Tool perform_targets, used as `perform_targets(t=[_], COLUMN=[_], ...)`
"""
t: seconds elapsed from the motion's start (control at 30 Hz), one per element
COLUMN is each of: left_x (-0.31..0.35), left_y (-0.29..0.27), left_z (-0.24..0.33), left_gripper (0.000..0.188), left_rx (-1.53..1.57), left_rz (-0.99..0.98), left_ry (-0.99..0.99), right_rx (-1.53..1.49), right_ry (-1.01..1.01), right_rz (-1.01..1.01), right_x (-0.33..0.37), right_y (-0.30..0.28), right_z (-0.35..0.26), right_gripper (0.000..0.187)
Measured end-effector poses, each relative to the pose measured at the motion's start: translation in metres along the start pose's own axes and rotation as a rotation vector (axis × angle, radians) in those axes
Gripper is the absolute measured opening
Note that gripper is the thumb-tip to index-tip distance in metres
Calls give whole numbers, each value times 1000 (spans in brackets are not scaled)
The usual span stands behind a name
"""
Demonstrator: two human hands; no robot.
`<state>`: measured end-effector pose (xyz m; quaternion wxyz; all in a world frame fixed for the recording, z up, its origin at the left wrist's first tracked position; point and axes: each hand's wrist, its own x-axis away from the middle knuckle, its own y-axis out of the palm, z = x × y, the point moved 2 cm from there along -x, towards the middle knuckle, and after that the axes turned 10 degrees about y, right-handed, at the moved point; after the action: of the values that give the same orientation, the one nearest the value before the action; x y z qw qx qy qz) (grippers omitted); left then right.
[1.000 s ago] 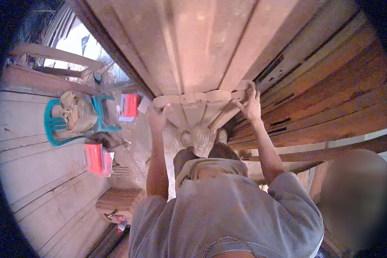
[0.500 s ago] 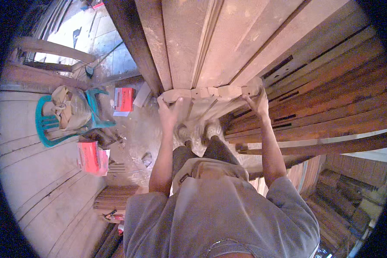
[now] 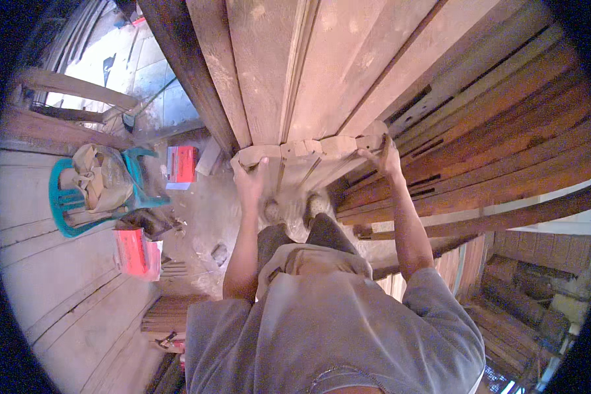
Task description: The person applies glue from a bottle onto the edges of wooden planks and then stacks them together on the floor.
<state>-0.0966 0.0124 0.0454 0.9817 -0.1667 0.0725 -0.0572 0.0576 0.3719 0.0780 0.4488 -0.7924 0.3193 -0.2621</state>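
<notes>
Several long pale wooden boards (image 3: 269, 72) lie side by side and run away from me toward the top of the view, with narrow gaps between them. Their cut near ends form an uneven row in front of my legs. My left hand (image 3: 249, 180) is closed around the left end of this row, thumb against the end face. At the right end, my right hand (image 3: 383, 157) grips the outermost board, its thumb reaching inward along the end. The fingertips of both hands are partly hidden by the wood.
Dark reddish planks (image 3: 505, 144) with slots lean or lie along the right. On the left stands a teal plastic chair (image 3: 65, 203) with a brown bag (image 3: 98, 177) on it. A red box (image 3: 185, 164) and another red box (image 3: 134, 253) lie near it. A dark beam (image 3: 184, 65) borders the boards.
The whole view has shifted slightly, with the boards and chair now a little lower and further left in it. Both hands keep their hold on the board ends.
</notes>
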Motion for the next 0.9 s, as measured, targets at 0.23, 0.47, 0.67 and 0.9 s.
perform_targets(t=[0.23, 0.47, 0.67, 0.9], left_x=[0, -1, 6, 8], left_y=[-11, -8, -11, 4], left_z=[10, 15, 4, 4], left_gripper=[68, 64, 70, 84], left_rx=[-48, 52, -76, -41], left_rz=[-110, -65, -40, 9], left_ry=[-160, -67, -27, 7], right_rx=[-90, -83, -118, -125], right_ry=[17, -59, -70, -22], right_rz=[-51, -58, -125, -169], right_x=[7, -4, 3, 8], right_y=[0, -1, -5, -23], right_z=[-8, 0, -16, -14], right_gripper=[119, 123, 115, 113])
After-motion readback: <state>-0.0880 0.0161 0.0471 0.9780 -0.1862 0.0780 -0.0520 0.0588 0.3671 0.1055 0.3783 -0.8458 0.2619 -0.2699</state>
